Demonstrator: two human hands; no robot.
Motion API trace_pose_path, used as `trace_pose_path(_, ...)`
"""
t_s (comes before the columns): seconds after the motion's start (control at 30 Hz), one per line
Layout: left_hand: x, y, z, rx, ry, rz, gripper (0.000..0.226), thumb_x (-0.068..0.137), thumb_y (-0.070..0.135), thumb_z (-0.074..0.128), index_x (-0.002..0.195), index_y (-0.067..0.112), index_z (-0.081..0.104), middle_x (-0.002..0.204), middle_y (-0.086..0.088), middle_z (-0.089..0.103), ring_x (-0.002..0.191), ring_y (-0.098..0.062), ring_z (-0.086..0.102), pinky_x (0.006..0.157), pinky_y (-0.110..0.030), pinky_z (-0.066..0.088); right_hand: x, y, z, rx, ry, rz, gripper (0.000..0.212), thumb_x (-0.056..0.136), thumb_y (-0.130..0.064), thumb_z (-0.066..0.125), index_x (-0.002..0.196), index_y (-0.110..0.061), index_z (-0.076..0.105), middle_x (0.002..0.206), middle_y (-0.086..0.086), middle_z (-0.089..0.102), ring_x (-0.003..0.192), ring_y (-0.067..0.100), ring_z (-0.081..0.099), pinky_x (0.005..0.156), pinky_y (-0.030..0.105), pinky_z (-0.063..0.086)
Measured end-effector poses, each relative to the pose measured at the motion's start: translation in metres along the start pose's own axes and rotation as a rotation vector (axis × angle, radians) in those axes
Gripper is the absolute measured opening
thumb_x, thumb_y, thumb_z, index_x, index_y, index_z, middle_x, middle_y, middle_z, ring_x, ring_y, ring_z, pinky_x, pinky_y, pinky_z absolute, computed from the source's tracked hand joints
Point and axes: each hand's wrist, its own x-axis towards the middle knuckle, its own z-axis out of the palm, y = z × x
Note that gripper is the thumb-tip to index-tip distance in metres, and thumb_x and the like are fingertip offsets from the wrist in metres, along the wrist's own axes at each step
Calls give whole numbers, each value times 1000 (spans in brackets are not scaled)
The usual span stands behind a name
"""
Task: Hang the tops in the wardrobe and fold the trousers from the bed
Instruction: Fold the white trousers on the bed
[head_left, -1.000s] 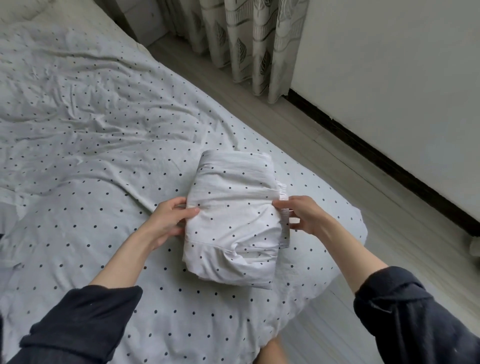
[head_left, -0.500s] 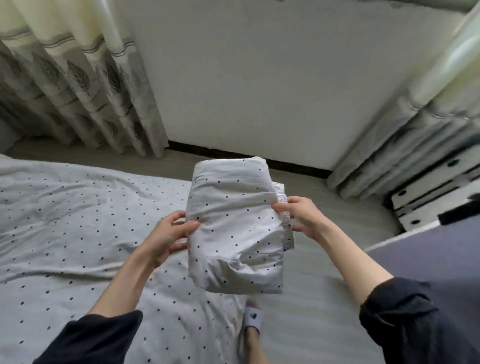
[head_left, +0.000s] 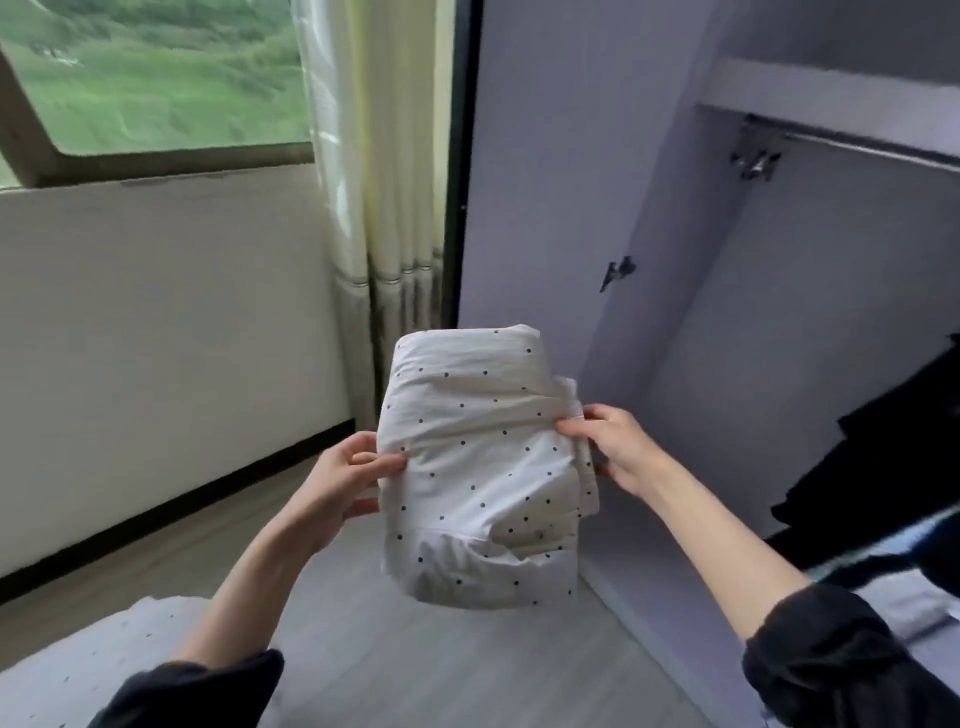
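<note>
A folded bundle of white trousers with small dark dots (head_left: 483, 467) hangs in the air in front of me, above the floor. My left hand (head_left: 340, 480) grips its left edge, thumb on top and fingers behind. My right hand (head_left: 613, 449) pinches the right edge by the ribbed waistband. Beyond the bundle stands the open lilac wardrobe (head_left: 810, 338), with a hanging rail (head_left: 872, 148) across its top. A dark garment (head_left: 893, 447) hangs inside at the right.
The wardrobe door (head_left: 540, 171) stands open just behind the bundle. A cream curtain (head_left: 379, 182) and a window (head_left: 156, 78) are on the left wall. The dotted bed corner (head_left: 88, 665) lies at lower left, with grey floor (head_left: 426, 660) between.
I lifted the folded trousers off the bed and turned right with them, from the bed past the wall to the open wardrobe. Both hands kept their hold.
</note>
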Motion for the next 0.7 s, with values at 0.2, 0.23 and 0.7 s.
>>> trace_pose_path(0.2,65,88,160,71,-251,161,13,81,15,69,93,16,64,84,-1,73,69,-10,68,53,-22,51,-20,-58,-168,116,282,-163,15,80,-12,72,93,-14,63,83,3,70,70,15,66,58,28,53)
trace_pose_path(0.23,73,106,181,73,-283,189,13,81,16,70,92,16,64,85,-1,73,70,-11,68,54,-23,52,-24,-71,-190,125,320,-196,15,80,-13,72,92,-14,63,83,3,70,71,16,66,61,29,54)
trace_pose_path(0.7,171,341,417,82,-691,595,9,82,14,69,90,15,66,77,4,71,60,-9,66,51,-23,52,-57,-232,-388,190,766,-533,17,78,-18,74,92,-13,66,82,1,71,76,17,65,72,34,51)
